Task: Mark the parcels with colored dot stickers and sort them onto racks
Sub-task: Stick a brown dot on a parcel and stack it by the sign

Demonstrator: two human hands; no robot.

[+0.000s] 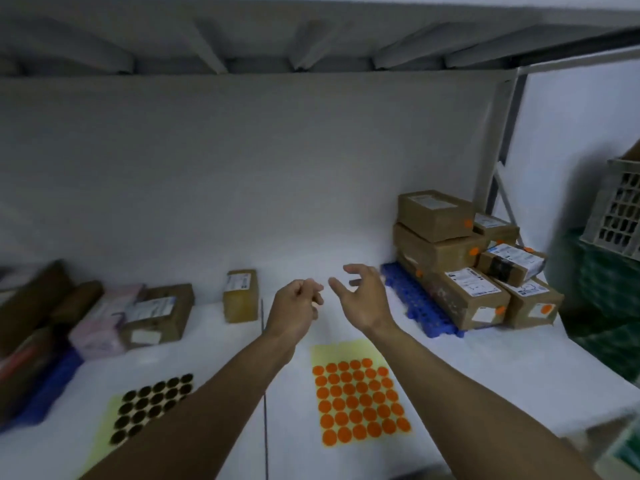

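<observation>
Parcel [240,295], cardboard box upright on tabletop [485,375]: judged light, stiff, tippy; best taken across side faces. Right hand [360,299] grip wide, empty; left hand [298,303] grip curled, contents cannot be told.

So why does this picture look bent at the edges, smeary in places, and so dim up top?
Head view: the wide-angle lens bows straight lines near the borders. Head view: the parcels at far left and the bottom-right corner are blurred, while the orange dot sheet is fairly sharp. Head view: the white table is brightest, the shelf underside is in shadow, and there is no glare.
</observation>
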